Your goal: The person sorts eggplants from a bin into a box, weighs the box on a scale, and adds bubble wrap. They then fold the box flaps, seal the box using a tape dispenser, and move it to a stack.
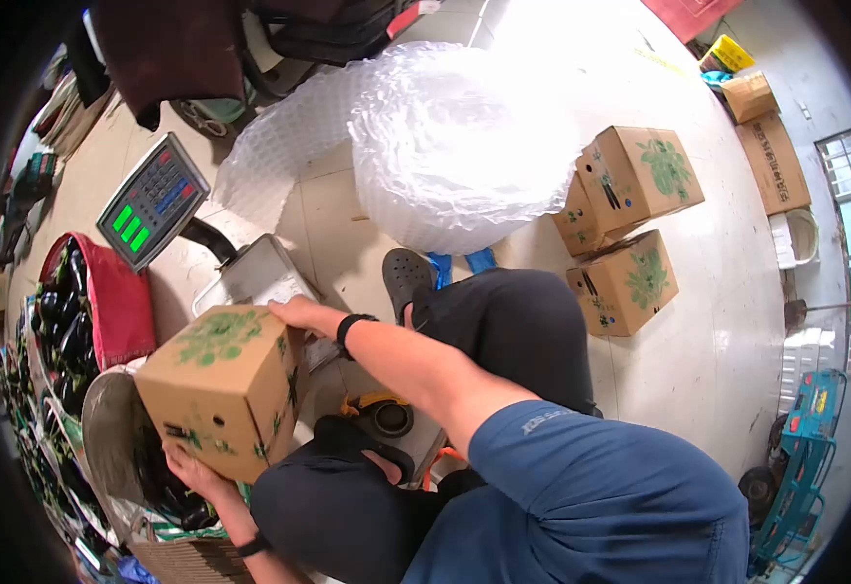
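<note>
A cardboard box (197, 384) with green leaf prints is held between my two hands at the left. My right hand (299, 313) grips its far upper edge, thumb and fingers at the corner. Lower down, my left hand (192, 474) supports the near bottom side, with the fingers partly hidden. The box overlaps the near part of a platform scale (270, 273), whose display (153, 200) shows lit green digits. Close beside the box, a round container (114, 428) holds dark eggplants, partly covered by it.
A large roll of bubble wrap (455, 146) stands ahead. Printed boxes (664, 175) are grouped at the right. A red bag (119, 307) of eggplants (63, 321) is at the left. My legs and a round tape-like roll (391, 417) lie below. A teal cart (813, 438) stands far right.
</note>
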